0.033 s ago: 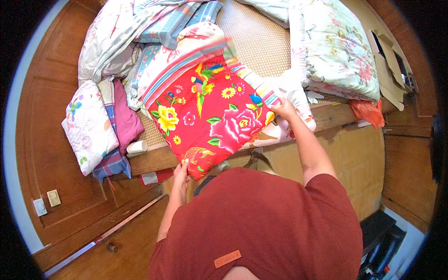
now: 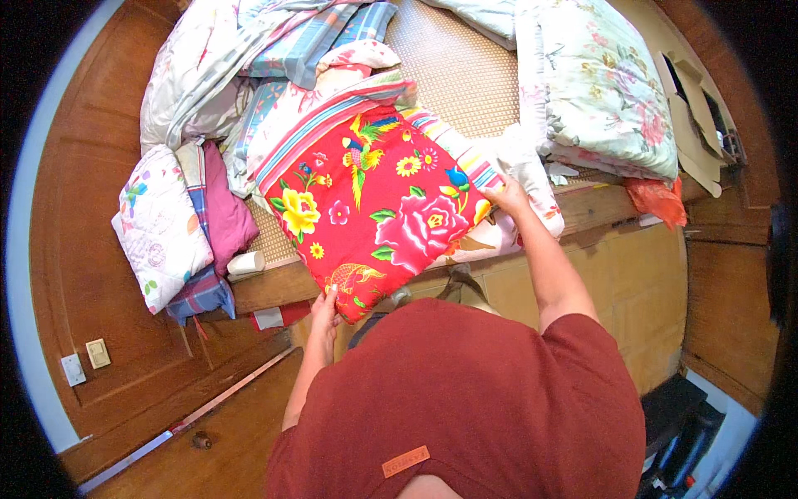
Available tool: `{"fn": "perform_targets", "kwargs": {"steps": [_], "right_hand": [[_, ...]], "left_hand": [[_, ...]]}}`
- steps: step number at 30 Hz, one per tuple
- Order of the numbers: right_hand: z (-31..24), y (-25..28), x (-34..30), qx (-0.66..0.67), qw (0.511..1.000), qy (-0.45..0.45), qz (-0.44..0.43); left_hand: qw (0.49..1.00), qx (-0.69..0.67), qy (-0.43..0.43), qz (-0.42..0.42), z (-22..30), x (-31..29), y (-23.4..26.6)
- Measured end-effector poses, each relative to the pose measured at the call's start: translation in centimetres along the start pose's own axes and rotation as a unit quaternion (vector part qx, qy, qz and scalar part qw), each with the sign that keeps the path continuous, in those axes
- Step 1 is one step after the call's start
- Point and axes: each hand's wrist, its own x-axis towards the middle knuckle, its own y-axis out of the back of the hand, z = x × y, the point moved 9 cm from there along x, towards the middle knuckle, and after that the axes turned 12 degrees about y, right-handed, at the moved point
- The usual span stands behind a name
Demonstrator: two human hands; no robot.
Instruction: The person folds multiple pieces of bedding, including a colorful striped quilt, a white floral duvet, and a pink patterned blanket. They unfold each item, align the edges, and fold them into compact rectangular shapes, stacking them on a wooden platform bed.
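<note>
left hand (image 2: 324,313): thumb on top, fingers clamped on the near left corner of the red cloth (image 2: 349,224)
right hand (image 2: 509,198): fingers clamped on the cloth's right edge, beside the stripes (image 2: 453,145)
red cloth: between both hands, near corner past the bed's wooden edge (image 2: 278,287), far side against the bedding (image 2: 283,54)
spread: the two wide-set grips probably keep the cloth flat and untwisted
mat (image 2: 449,66): woven, on the bed, showing beyond the cloth
left pile: white quilt (image 2: 162,233) beside pink cloth (image 2: 224,195), perhaps set aside for room
right quilt (image 2: 611,91): pale, floral, folded thick, likely so it sits compactly; red bag (image 2: 657,200) and box (image 2: 694,125) nearby
hidden: fingertips under the cloth; whether the stripes belong to it, i cannot tell
cut off: bedding, at the top
unclear: a small white object (image 2: 246,264) by the left pile
</note>
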Motion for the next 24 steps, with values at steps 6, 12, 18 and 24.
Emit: {"fn": "perform_targets", "kwargs": {"steps": [6,12,18,24], "right_hand": [[2.5,-0.6,1.1,0.141,0.988,-0.050,0.031],[-9.8,4.0,4.2,0.060,0.994,0.058,0.067],[-7.0,6.2,-0.7,-0.123,0.988,-0.021,0.089],[-18.4,-0.6,-7.1,-0.150,0.943,0.296,0.036]], "left_hand": [[0.998,-0.027,0.018,-0.058,-1.6,-0.2,-0.9],[0.990,-0.089,-0.074,-0.079,1.6,-2.9,-1.0],[0.987,-0.098,-0.075,-0.099,0.2,-5.3,-3.0],[0.984,-0.107,-0.065,-0.124,-0.1,-4.6,-3.5]]}}
